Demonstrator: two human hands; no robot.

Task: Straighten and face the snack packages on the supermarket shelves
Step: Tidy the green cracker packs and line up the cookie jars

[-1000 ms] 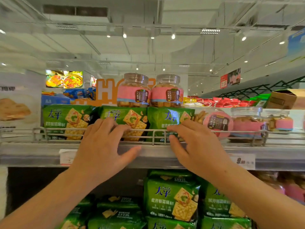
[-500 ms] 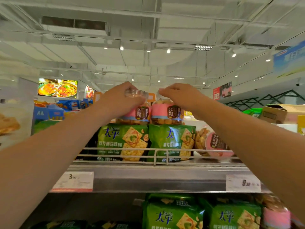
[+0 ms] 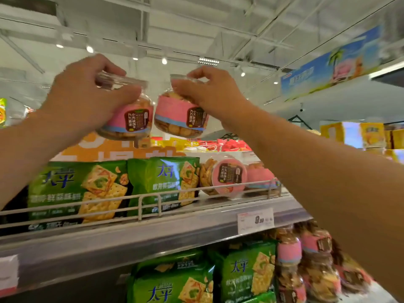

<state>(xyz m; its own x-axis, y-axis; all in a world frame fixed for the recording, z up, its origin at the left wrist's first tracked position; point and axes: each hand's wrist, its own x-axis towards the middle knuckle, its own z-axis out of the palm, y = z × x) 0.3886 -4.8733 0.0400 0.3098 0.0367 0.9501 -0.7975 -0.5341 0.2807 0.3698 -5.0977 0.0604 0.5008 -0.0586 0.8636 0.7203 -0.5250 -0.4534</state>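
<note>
Two clear plastic cookie jars with pink labels are up in the air on my head cam: left hand (image 3: 87, 99) grips the left jar (image 3: 129, 119) by its lid, right hand (image 3: 209, 92) pinches the right jar (image 3: 179, 117), both at 12 o'clock above the green cracker bags (image 3: 161, 182) on the top shelf (image 3: 153, 235).

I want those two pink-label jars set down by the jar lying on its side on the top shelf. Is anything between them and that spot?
Nothing visible blocks the way. The left hand holds the left jar and the right hand the right jar, both lifted above the green cracker bags. The tipped jar fills much of the spot behind the wire rail.
</note>
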